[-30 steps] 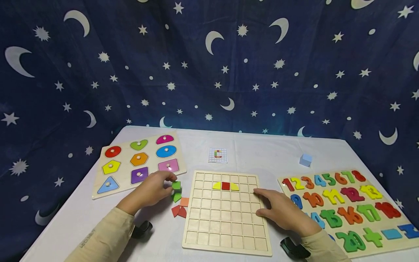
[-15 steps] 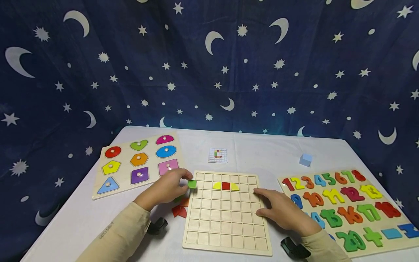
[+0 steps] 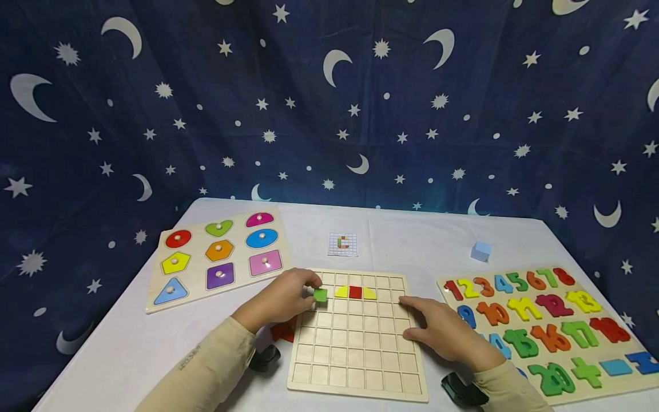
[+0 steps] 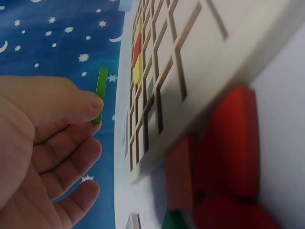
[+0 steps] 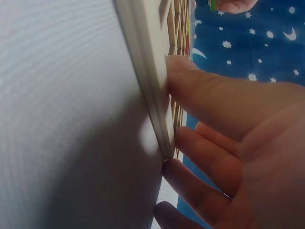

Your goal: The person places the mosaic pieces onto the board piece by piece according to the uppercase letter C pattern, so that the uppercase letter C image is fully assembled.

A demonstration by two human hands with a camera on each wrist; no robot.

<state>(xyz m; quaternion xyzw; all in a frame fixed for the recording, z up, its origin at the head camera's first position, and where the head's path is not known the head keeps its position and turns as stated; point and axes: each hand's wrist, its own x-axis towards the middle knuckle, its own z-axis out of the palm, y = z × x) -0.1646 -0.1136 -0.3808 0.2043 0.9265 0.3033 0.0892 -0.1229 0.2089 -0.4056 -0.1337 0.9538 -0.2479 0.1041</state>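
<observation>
My left hand (image 3: 283,298) pinches a green square tile (image 3: 320,295) between thumb and fingertips, over the upper left cells of the wooden grid board (image 3: 355,360). Edge-on, the green tile (image 4: 101,93) shows in the left wrist view, with the other fingers loosely bent below it. A red square (image 3: 355,292) lies in the board's second row, with a yellow quarter-round piece (image 3: 341,292) on its left and another yellow piece (image 3: 369,293) on its right. On the board's right edge rests my right hand (image 3: 448,329), its thumb (image 5: 183,67) and fingertips touching the wood.
Red pieces (image 4: 228,143) and an orange piece (image 4: 181,171) lie beside the board's left edge, partly under my left arm. A pattern card (image 3: 342,244) lies behind the board. A shape puzzle (image 3: 195,269) is left, a number puzzle (image 3: 546,337) right, a blue cube (image 3: 481,252) behind it.
My left hand has carried the green square rightward from the loose pieces to above the grid board. The right hand has stayed at the board's right edge.
</observation>
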